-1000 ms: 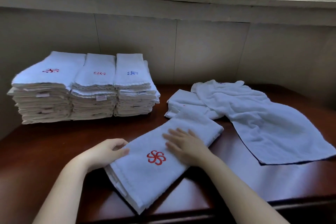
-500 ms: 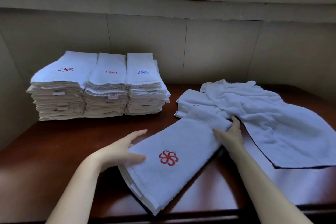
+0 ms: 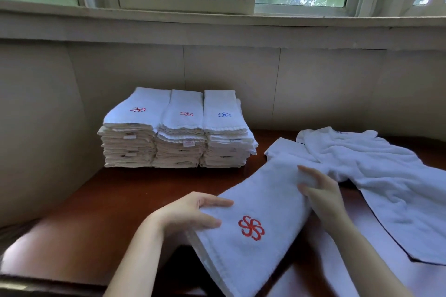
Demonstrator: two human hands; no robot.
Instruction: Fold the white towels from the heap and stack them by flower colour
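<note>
Head view: most towels are stacked; a few are left.
Three stacks (image 3: 178, 128) stand by the wall; left hand (image 3: 185, 212) and right hand (image 3: 323, 193) grip the folded red-flower towel (image 3: 255, 214) on the counter (image 3: 120, 200); heap (image 3: 376, 176) unfolded beside.

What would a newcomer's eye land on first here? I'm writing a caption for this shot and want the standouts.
First, the folded towel with its bold red flower at front centre, gripped by the left hand at its left edge and the right hand at its far end. Next, three neat stacks against the back wall, topped red, red and blue. To the right sprawls the unfolded heap.
</note>
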